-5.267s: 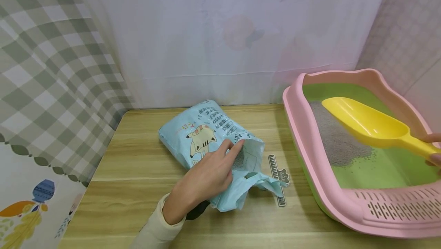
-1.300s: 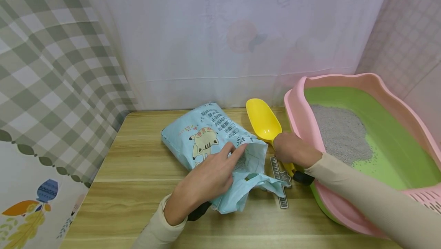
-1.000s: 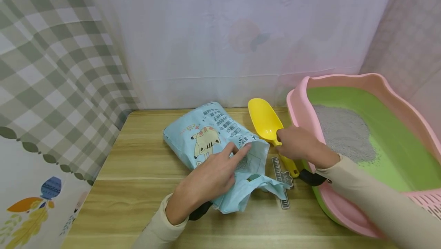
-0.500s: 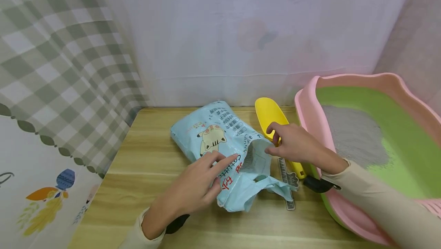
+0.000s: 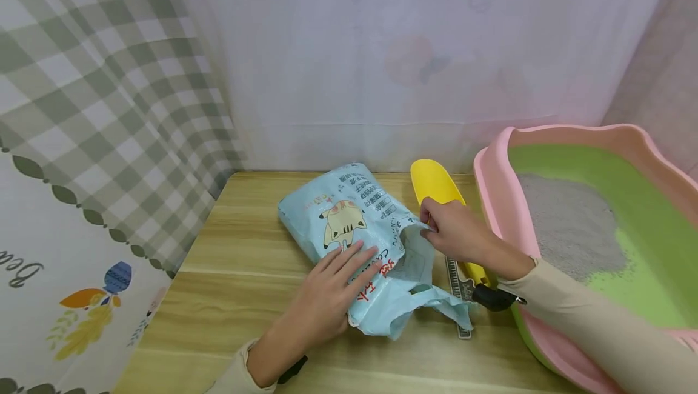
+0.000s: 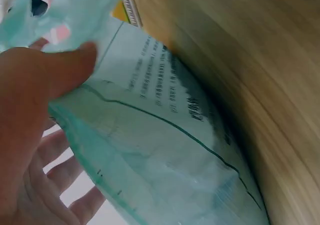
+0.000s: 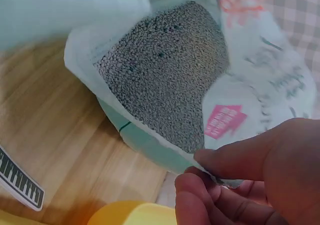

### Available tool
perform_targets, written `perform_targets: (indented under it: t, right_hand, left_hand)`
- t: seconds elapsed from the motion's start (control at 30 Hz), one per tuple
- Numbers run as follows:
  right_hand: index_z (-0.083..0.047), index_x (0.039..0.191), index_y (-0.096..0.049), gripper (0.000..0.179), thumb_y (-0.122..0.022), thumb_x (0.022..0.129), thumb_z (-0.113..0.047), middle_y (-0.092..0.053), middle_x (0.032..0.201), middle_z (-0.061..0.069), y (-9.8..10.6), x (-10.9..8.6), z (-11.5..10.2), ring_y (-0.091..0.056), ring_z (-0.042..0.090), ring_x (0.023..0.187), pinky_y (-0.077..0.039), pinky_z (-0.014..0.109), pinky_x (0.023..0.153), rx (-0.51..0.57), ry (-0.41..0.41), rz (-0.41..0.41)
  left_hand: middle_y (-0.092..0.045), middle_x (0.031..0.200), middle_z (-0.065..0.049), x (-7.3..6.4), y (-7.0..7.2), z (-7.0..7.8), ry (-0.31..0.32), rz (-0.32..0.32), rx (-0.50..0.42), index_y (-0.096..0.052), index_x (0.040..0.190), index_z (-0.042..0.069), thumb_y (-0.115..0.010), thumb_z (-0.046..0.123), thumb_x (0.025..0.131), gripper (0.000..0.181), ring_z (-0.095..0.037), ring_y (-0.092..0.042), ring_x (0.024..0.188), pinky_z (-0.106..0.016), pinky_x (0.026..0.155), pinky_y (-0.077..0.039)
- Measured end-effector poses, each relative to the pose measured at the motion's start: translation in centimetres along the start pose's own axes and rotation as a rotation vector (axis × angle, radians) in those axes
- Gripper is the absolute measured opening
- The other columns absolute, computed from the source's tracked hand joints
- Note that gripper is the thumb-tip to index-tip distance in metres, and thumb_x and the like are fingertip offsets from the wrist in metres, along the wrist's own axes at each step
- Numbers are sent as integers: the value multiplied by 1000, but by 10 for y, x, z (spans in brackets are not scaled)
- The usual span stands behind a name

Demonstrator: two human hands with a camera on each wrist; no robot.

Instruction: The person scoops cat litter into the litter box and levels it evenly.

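A light-blue bag of cat litter (image 5: 349, 212) lies on the table with its torn mouth facing right. My left hand (image 5: 322, 297) grips its near side; the left wrist view has the thumb (image 6: 70, 70) on one face and the fingers on the other. At the mouth's far edge, my right hand (image 5: 458, 233) pinches the plastic between thumb and fingers. Grey granules (image 7: 165, 70) show inside the bag in the right wrist view. Behind the right hand lies a yellow scoop (image 5: 433, 183), its handle partly hidden.
A pink-rimmed green litter box (image 5: 507, 206) stands at the right, with a heap of grey litter (image 5: 572, 224) in it. A flat piano-key-patterned piece (image 5: 458, 285) lies between bag and box. Curtains hang behind the wooden table (image 5: 245, 248) and at the left.
The scoop, earlier held over the litter box, was laid on the table and released. My right hand moved left to the bag's mouth. My left hand shifted from the opening to the near side.
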State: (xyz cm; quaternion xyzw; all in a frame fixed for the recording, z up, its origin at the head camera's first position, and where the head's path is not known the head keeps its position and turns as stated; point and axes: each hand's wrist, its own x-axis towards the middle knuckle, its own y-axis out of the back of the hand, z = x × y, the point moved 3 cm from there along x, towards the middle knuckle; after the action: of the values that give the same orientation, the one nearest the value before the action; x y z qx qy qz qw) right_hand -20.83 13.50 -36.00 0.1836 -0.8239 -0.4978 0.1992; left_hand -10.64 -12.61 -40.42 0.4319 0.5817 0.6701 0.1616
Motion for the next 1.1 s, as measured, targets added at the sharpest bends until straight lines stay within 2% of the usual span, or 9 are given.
perform_targets:
  t: [0.2, 0.3, 0.43, 0.57, 0.73, 0.83, 0.93, 1.0, 1.1]
  right_hand:
    - [-9, 97, -63, 21, -76, 87, 3, -59, 78, -3, 6, 0, 8, -56, 18, 68, -47, 35, 64, -22, -51, -10]
    - [-8, 100, -64, 21, -70, 86, 6, -58, 79, -1, 10, -2, 13, -54, 20, 69, -45, 35, 62, -19, -85, -37]
    - [-8, 102, -64, 26, -65, 82, 9, -57, 78, -1, 13, -8, 15, -53, 19, 68, -44, 34, 60, -26, -95, -51]
    - [-12, 111, -65, 35, -66, 83, 9, -55, 76, -6, 13, -19, 14, -51, 14, 65, -44, 31, 58, -12, -50, -99]
    - [-21, 136, -69, 55, -72, 89, 7, -57, 80, -11, 11, -29, 9, -49, 9, 66, -45, 28, 60, 21, 101, -188]
    - [-22, 140, -73, 57, -70, 90, 5, -57, 89, -9, 9, -33, 7, -46, 8, 70, -44, 27, 62, 24, 215, -207]
    - [-21, 137, -77, 52, -68, 92, 4, -55, 100, -6, 6, -35, 6, -44, 6, 75, -42, 26, 64, 33, 301, -206]
    - [-20, 134, -80, 49, -65, 94, 3, -51, 99, -4, 3, -34, 7, -42, 5, 75, -42, 26, 64, 45, 330, -208]
    - [-20, 130, -83, 44, -64, 96, 2, -49, 101, -5, 1, -32, 6, -43, 5, 76, -43, 25, 66, 65, 320, -219]
  left_hand:
    - [-58, 161, -4, -13, -2, -6, -17, -57, 32, -68, 151, 16, -85, 5, 84, 70, -31, -52, 150, -52, 117, -48]
    - [-58, 162, -3, -21, -2, -10, 9, -68, -32, -66, 153, 15, -82, -1, 86, 71, -31, -53, 149, -53, 117, -47]
    - [-58, 162, -2, -34, 5, -17, 48, -64, -153, -65, 154, 14, -66, -21, 79, 83, -31, -54, 149, -56, 118, -46]
    - [-57, 163, -2, -45, 12, -24, 55, -82, -279, -62, 157, 12, -53, -29, 71, 96, -33, -51, 152, -57, 121, -41]
    - [-54, 166, 0, -56, 21, -35, 69, -110, -477, -59, 160, 13, -40, -33, 66, 107, -36, -46, 155, -50, 128, -31]
    - [-54, 166, 0, -59, 24, -41, 93, -127, -594, -58, 161, 15, -48, -27, 87, 85, -37, -45, 156, -48, 129, -29]
    - [-54, 165, 0, -61, 23, -48, 164, -174, -708, -58, 162, 16, -54, -1, 110, 55, -38, -45, 155, -49, 129, -30]
    - [-54, 165, -1, -64, 22, -53, 242, -210, -776, -58, 162, 16, -52, 11, 115, 47, -40, -44, 155, -50, 128, -30]
    - [-53, 163, -9, -67, 22, -60, 328, -244, -852, -58, 161, 10, -47, 6, 116, 47, -41, -45, 153, -47, 127, -33]
